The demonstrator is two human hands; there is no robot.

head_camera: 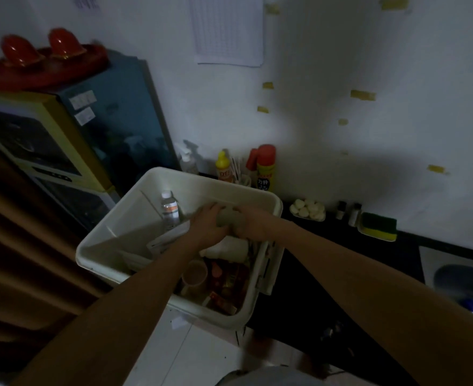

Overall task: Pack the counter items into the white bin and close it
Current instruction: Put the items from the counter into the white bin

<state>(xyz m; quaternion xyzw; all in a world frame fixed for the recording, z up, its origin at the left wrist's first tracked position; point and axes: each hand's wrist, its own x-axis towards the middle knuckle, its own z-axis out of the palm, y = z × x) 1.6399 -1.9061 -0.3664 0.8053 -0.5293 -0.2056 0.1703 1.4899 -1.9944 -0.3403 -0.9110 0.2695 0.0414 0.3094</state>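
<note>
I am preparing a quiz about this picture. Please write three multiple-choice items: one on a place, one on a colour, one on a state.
1. Where is the clear bottle?
A. inside the white bin
B. on the dark counter
C. on the cabinet

2. What colour is the top of the sponge?
A. red
B. green
C. white

3. What is the state of the white bin?
A. closed with a lid
B. open
C. turned upside down

Answers:
1 A, it stands against the bin's inner wall.
2 B, green lies over yellow.
3 B, the left hand and right hand reach inside.
</note>
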